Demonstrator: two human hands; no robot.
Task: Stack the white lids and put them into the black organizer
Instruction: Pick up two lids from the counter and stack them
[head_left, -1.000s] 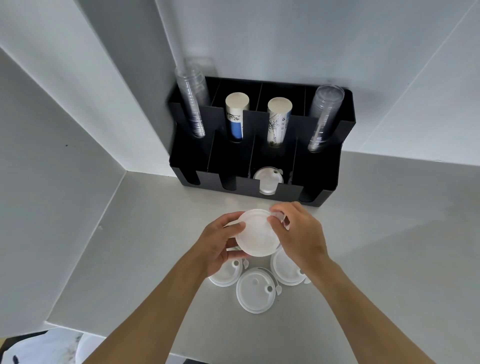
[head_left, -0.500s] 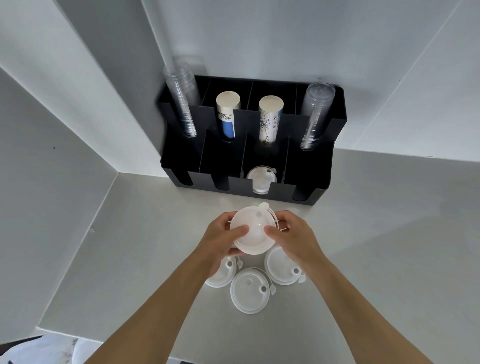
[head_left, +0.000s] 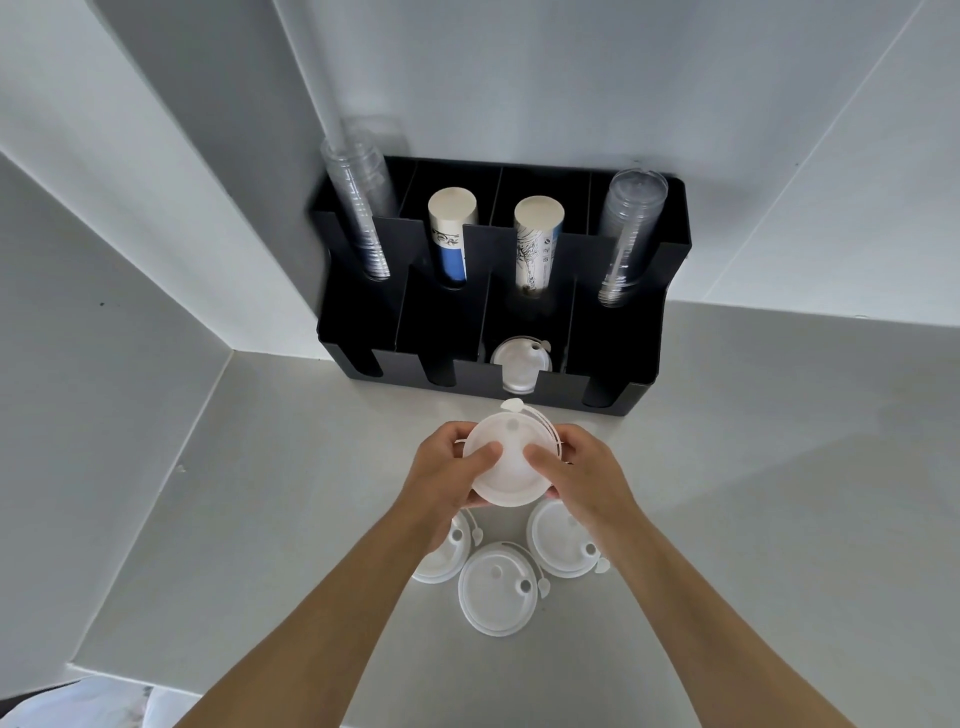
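Note:
My left hand (head_left: 445, 470) and my right hand (head_left: 582, 473) both grip a small stack of white lids (head_left: 511, 460) above the counter, thumbs pressed on its top. Three more white lids lie flat below the hands: one at the left (head_left: 447, 558), partly hidden by my left wrist, one in the middle (head_left: 497, 588), one at the right (head_left: 558, 540). The black organizer (head_left: 613, 400) stands against the wall beyond the hands. White lids (head_left: 519, 364) sit in its third front compartment.
The organizer's back row holds two stacks of clear cups (head_left: 361, 208) (head_left: 626, 234) and two stacks of paper cups (head_left: 451, 234) (head_left: 535, 239). White walls close in at the left and behind. The grey counter (head_left: 753, 493) extends to the right.
The held lids were turned from tilted to facing up and pressed together between both hands. My view shifted slightly; the lids on the counter stayed put.

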